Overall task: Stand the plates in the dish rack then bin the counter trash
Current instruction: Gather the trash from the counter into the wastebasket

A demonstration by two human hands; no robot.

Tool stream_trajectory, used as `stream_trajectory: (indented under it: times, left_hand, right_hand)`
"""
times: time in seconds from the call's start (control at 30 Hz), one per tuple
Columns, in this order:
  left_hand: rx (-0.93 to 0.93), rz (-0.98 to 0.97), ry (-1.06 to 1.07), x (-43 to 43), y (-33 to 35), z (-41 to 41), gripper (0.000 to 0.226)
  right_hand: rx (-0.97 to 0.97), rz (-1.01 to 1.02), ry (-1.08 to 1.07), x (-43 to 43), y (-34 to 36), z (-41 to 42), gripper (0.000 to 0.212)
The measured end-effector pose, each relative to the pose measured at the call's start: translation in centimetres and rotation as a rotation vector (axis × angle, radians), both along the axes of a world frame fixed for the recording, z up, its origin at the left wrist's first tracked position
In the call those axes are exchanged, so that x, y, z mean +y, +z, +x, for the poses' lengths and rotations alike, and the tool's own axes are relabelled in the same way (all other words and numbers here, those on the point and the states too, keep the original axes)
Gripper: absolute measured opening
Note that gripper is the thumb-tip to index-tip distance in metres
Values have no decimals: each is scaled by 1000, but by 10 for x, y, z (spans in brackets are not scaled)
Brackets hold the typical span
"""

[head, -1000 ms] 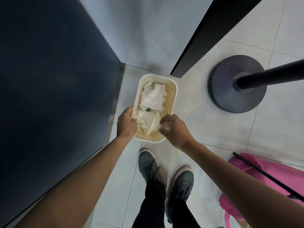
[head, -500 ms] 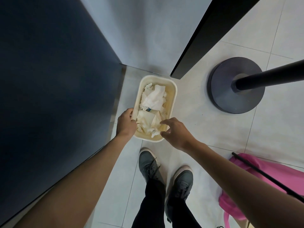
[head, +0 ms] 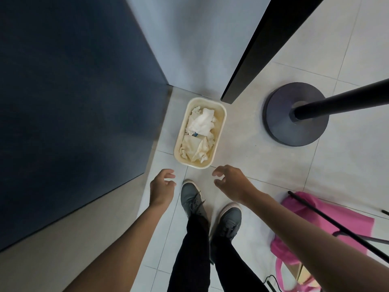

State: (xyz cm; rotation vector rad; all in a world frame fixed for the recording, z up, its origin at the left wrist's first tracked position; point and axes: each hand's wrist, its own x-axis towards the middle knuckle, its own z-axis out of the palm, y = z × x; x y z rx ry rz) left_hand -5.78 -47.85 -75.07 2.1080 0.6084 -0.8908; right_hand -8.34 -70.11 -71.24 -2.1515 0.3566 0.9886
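While I'm looking straight down, the bin (head: 195, 165) sits on the tiled floor (head: 252, 161) just ahead of my shoes (head: 192, 199). It's tucked into a corner, with a dark blue cabinet panel (head: 73, 102) close along its left side and a pale wall behind it. The foot of a black door edge (head: 263, 49) is just beside its far right corner. So the only real open room is at the near short end and along the right long side, where it's bare tile.

Further right there's a round stand base (head: 280, 123) with a black pole (head: 341, 98) running off to the right edge, well apart from the bin. Down by my right arm a pink bag (head: 315, 218) lies on the floor with a thin black rod (head: 336, 224) across it.

The bin's a rounded rectangle, mouth up, long axis running away from me and tipped a bit right at the far end. Crumpled paper trash (head: 200, 125) lies inside.

Left grip (head: 161, 187) and right grip (head: 231, 182) hover near the close end, clear of the bin, fingers loosely curled, nothing in either.
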Motion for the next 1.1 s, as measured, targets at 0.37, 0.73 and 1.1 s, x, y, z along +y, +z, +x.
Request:
stream_trajectory:
  times: [0.37, 0.73, 1.1]
  left_hand:
    - [-88, -154, 93, -27, 164, -33, 29]
    - [-294, -194, 73, -26, 359, -56, 33]
    - [-541, -208, 207, -14, 480, -94, 32]
  right_hand:
    - [-230, 139, 0, 21, 140, -15, 22]
    - [-439, 189, 8, 24, 310, -30, 20]
    - [-584, 289, 135, 44, 432, -40, 18]
